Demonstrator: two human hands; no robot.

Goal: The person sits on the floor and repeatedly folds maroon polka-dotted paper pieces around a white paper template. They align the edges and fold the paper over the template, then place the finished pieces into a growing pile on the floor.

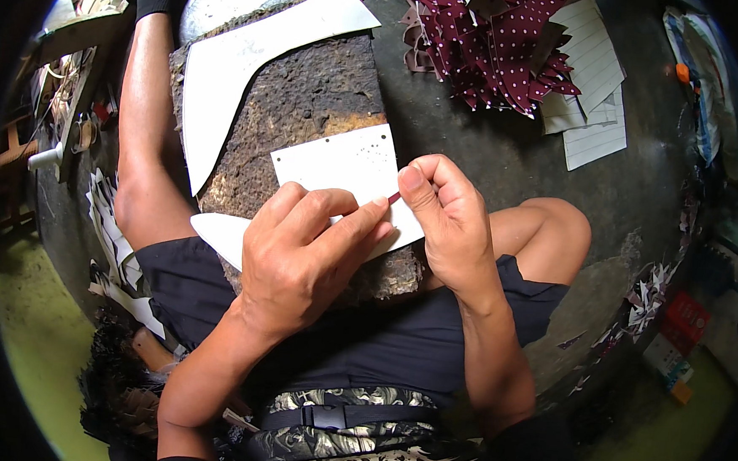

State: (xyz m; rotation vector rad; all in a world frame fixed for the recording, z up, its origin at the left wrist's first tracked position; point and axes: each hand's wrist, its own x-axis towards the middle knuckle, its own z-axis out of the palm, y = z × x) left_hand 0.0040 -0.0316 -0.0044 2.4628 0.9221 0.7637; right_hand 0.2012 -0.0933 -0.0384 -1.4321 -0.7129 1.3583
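- Dark, smooth floor (508,159) surrounds a rough slab (323,84), brown-black and pitted like bark.
- Left of the slab: thin white scraps (118,249), limp strips in a loose heap.
- On the slab's left side: a curved white sheet (217,94), smooth and stiff-looking, tapering to a point.
- Over the slab's near edge: the left hand (301,243) rests on a white card (344,157), fingers bent; whether it pinches anything, I cannot tell.
- On the slab's right half: that card, flat and straight-edged, with 3 dark holes along its far side. A dark red sliver (395,197) lies over it, between the 2 hands.
- At the slab's right edge: the right hand (450,223), thumb and forefinger together, apparently clamped on the sliver. The step seems to be fine handling of this small piece; the next move would call for light, exact fingertip control against a steadied card.
- Right of the slab, farther off: a polka-dot pile (499,44), maroon and sharp-cornered, beside lined sheets (594,143).
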